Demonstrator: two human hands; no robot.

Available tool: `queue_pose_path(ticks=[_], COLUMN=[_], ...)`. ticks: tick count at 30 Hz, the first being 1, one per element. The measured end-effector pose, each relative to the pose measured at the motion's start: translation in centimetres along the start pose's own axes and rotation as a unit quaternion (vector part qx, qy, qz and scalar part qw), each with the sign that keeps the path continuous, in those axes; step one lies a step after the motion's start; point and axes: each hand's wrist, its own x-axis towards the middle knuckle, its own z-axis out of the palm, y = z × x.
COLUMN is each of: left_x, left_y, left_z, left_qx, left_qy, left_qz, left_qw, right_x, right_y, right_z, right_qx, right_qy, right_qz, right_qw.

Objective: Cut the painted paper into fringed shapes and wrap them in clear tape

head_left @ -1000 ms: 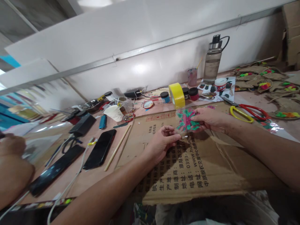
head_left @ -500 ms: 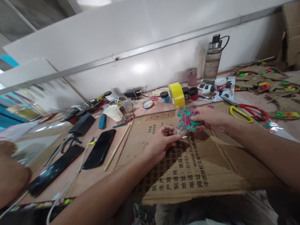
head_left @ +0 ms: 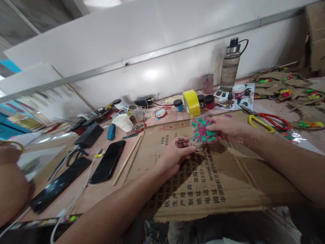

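Observation:
Between my hands, above a flattened cardboard sheet [head_left: 241, 183], is a small clear plastic piece painted pink and green [head_left: 202, 130]. My right hand [head_left: 225, 129] pinches its right side, thumb on top. At its lower left edge, my left hand [head_left: 179, 150] is closed with thumb and index finger pinched on the clear border; the other fingers curl in. A roll of yellow tape [head_left: 191, 103] stands on edge just behind the painted piece. To the right of my right hand lie scissors [head_left: 270, 121] with one red and one yellow handle.
A water bottle [head_left: 229, 69], paint jars [head_left: 179, 105] and a paper cup [head_left: 123, 122] stand along the back. On the left lie a phone [head_left: 108, 162], a wooden stick [head_left: 127, 161] and a white cable [head_left: 82, 189]. Another person's arm [head_left: 12, 186] is at the left edge. Braided pieces [head_left: 291, 84] lie right.
My hands and the painted plastic piece have stayed almost in the same place. At the left edge, the other person's arm has shifted slightly.

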Motion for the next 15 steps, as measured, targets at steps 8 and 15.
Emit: queue_pose_path(ticks=[8,15], left_x=[0.16,0.09], left_y=[-0.08,-0.06], left_z=[-0.02,-0.02], left_qx=[-0.006,-0.009], left_qy=[0.001,-0.002], left_qz=[-0.008,-0.006], left_qw=[1.0,1.0], right_x=[-0.1,0.45], right_y=[-0.05,0.44], right_z=[0.32,0.02], right_qx=[0.073,0.107], right_qy=[0.001,-0.003], right_qz=[0.017,0.018], right_qw=[0.997,0.994])
